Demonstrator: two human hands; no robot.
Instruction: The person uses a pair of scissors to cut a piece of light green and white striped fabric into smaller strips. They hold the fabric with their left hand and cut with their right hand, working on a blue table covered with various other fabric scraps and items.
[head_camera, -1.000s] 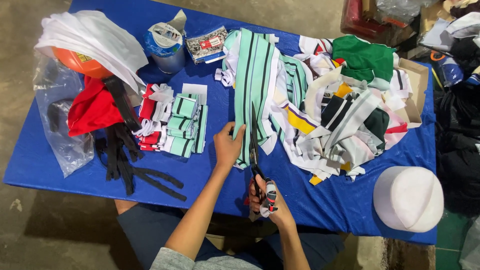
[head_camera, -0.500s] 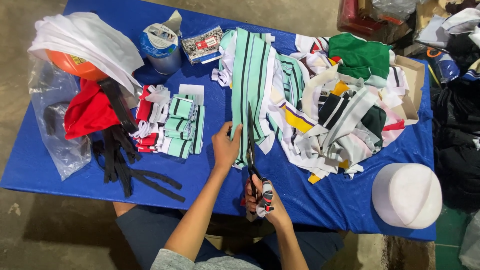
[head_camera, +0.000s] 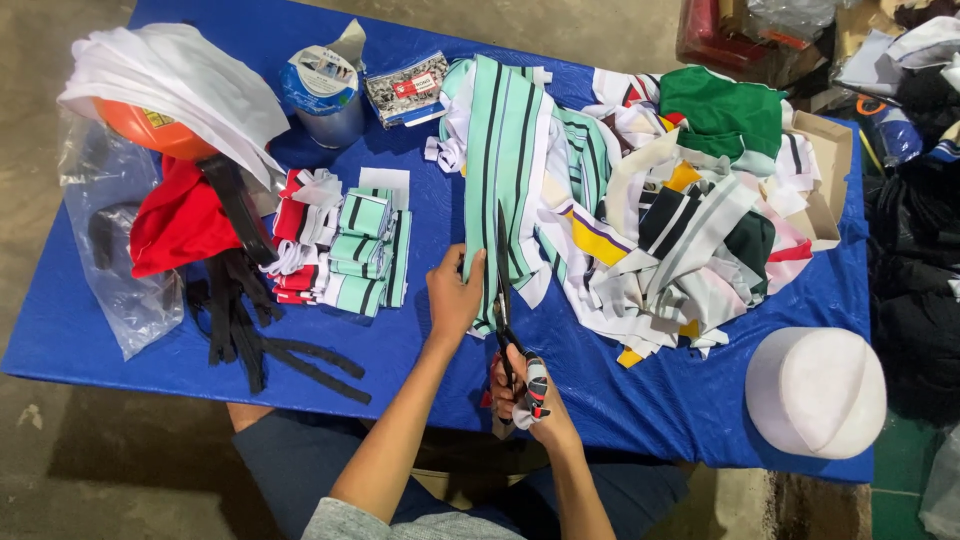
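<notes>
A long mint-green strip of cloth with black and white stripes (head_camera: 497, 150) lies down the middle of the blue table (head_camera: 420, 340). My left hand (head_camera: 455, 295) pinches its near end at the left edge. My right hand (head_camera: 525, 395) grips black scissors (head_camera: 503, 280), whose blades point away from me and run up into the strip just right of my left hand. A stack of folded mint and red-white cloth pieces (head_camera: 345, 245) sits to the left of my left hand.
A heap of mixed cloth scraps (head_camera: 680, 220) fills the right side. A white round cap (head_camera: 815, 390) lies at the near right corner. At the left are black straps (head_camera: 240, 320), red cloth (head_camera: 175, 220), an orange ball under white cloth (head_camera: 160, 130), a plastic bag and a tape roll (head_camera: 322, 90).
The scissors' blades have advanced further up the striped strip. My left hand keeps its hold on the strip's near end.
</notes>
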